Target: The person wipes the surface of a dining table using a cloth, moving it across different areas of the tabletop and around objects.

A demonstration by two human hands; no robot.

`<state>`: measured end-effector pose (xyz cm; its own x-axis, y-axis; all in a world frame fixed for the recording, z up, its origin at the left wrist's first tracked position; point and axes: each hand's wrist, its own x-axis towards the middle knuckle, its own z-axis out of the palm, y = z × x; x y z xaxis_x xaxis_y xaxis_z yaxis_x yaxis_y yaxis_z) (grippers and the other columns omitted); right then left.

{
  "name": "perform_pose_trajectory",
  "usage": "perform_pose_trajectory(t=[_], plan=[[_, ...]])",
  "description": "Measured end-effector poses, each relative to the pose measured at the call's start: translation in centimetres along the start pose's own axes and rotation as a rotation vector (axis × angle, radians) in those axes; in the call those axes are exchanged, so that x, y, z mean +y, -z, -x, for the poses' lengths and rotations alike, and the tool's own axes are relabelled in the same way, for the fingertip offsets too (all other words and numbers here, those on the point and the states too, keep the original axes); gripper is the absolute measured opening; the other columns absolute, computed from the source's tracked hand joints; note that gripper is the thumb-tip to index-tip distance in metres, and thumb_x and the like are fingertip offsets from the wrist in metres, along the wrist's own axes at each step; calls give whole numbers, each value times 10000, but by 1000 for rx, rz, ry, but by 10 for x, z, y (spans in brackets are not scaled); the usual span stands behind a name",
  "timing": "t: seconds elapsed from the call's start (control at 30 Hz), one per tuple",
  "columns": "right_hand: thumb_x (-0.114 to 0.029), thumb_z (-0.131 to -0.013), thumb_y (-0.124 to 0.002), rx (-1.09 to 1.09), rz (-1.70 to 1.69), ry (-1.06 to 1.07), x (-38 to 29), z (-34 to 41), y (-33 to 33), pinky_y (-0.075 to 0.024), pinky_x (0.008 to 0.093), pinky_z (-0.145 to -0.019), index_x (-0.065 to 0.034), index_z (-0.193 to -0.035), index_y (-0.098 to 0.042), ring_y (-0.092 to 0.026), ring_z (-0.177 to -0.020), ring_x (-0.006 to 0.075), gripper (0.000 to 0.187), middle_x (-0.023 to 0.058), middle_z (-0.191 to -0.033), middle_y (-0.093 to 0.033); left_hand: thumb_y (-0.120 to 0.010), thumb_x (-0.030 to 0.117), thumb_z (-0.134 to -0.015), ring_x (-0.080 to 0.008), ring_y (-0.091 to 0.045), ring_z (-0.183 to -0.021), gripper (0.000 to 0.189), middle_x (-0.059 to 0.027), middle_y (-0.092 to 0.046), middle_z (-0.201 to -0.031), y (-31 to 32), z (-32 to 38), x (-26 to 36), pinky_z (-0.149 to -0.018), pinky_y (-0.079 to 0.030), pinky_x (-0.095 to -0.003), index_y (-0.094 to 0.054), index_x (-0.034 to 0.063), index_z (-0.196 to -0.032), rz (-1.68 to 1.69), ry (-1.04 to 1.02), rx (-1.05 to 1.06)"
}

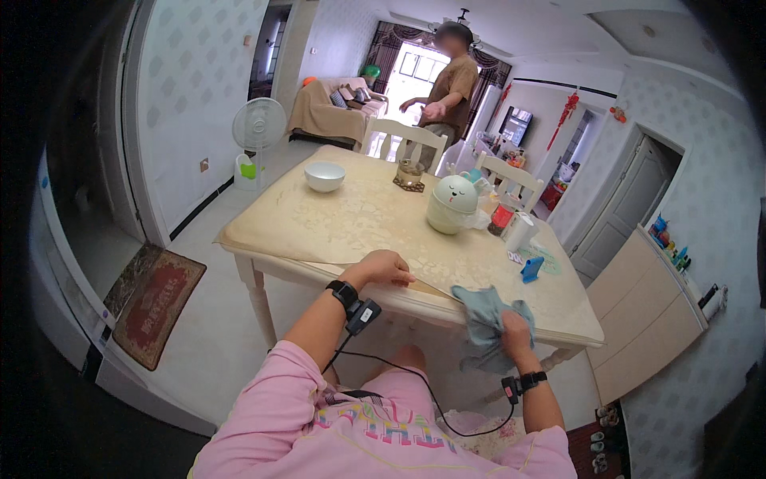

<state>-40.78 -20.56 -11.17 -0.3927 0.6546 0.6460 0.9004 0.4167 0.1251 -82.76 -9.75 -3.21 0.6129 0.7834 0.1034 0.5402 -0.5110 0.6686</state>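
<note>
At the table's near edge, my left hand (383, 269) is closed on the rim of the cream table cover (359, 230). The cover's edge looks raised there, baring a strip of the tabletop (429, 288) beneath. To the right, my right hand (516, 336) grips a bunched grey-blue cloth (486, 308). Part of this cloth lies over the table's edge, and the rest hangs below it. Each wrist wears a black strap with a small device, and a black cable runs between them.
A white bowl (325, 177), a glass pot (410, 172), a lidded animal-shaped container (452, 203), a red-labelled jar (501, 220), a paper roll (520, 232) and a blue stand (531, 269) are on the table. Chairs (407, 135) and a standing person (453, 90) are beyond. A fan (259, 126) stands left.
</note>
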Motion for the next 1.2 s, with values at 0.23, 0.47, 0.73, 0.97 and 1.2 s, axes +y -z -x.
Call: perform_pose_trajectory(t=[0.23,0.47,0.73,0.97,1.2], plan=[[38,-747,-589,208,252,-135,59,72,11,-476,447,-891,-11,-1103,-607,-591,-1060,368,360,197,-1159,-615,-662,411,-841,-141,-624,-640,341,-27,-683,-686,3,6,1,-621,-466,-286,-738,85,-777,20,9,23],[29,-768,-545,36,43,-500,34,59,32,-466,440,-939,-33,-1183,-603,-587,-1085,379,424,201,-1178,-621,-647,416,-850,-194,-638,-681,317,-53,-691,-739,2,7,-5,-651,-477,-323,-736,113,-839,-70,-17,28],[93,-793,-384,332,-1016,-912,-48,-20,80,-474,290,-832,52,-1117,-584,-612,-941,215,383,103,-1047,-634,-633,483,-834,-284,-636,-805,398,-89,-666,-834,-28,27,-2,-678,-484,-393,-683,95,-908,-316,-103,226],[53,-865,-436,231,-1540,-628,-153,-165,114,-484,290,-828,26,-1077,-587,-604,-929,170,262,87,-1010,-636,-666,373,-836,-296,-448,-1271,700,-202,-451,-1376,-31,57,18,-1008,-404,-343,-384,68,-1399,164,-257,223],[-276,-988,-480,633,-2043,-477,-168,-311,148,-439,427,-1007,7,-1221,-539,-563,-1119,262,371,135,-1222,-592,-714,229,-822,-248,-408,-1292,753,-146,-453,-1397,-35,86,51,-1046,-361,-347,-315,40,-1433,495,-242,107]])
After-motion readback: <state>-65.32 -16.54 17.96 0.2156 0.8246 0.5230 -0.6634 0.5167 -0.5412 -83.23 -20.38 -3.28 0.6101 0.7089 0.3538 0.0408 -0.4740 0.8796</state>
